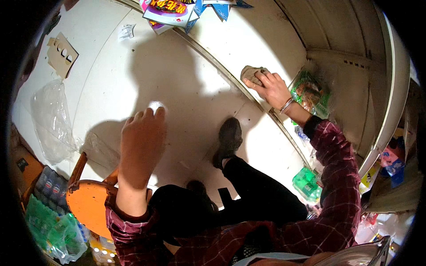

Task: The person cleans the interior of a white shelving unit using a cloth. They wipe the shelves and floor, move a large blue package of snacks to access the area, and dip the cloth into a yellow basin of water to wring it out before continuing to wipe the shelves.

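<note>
My right hand [270, 91], with a silver bangle at its wrist, is closed around a folded grey-brown cloth [250, 74]. It is on the right, over the pale surface beyond a metal track [208, 55]. My left hand [144, 142] hangs above the white floor at centre left, back turned up. Its fingers curl down out of sight, so whatever they may hold is hidden. A bright white spot [156, 105] shows just past its fingertips.
An orange stool [91, 204] stands at left, beside dark bottles [51, 186] and green bottles in plastic. Clear plastic film [51, 124] and punched cardboard [63, 55] lie on the floor. Colourful packets [171, 11] are at the top. Green packs [307, 184] line a cabinet [350, 88] at right.
</note>
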`<move>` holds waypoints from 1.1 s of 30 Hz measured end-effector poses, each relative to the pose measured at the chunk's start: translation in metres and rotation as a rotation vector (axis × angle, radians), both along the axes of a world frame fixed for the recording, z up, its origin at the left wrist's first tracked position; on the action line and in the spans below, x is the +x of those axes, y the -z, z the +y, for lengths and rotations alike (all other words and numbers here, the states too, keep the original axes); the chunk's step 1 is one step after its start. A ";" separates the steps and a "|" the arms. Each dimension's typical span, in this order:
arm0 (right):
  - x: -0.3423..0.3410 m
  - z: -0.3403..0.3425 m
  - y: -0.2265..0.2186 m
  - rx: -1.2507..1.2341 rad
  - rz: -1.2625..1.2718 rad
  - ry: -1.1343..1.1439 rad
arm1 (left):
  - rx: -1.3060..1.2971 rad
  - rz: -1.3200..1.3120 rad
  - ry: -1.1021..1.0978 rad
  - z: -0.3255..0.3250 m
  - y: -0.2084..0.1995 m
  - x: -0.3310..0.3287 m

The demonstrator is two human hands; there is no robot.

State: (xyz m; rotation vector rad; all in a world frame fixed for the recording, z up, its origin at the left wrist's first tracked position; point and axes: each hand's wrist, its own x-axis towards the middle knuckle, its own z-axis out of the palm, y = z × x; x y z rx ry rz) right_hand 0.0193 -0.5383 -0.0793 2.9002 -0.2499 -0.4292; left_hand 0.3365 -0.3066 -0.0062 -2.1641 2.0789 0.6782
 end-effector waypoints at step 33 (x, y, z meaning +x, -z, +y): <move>0.122 -0.045 0.015 -0.109 -0.111 -0.120 | 0.000 0.161 -0.032 -0.023 -0.011 -0.010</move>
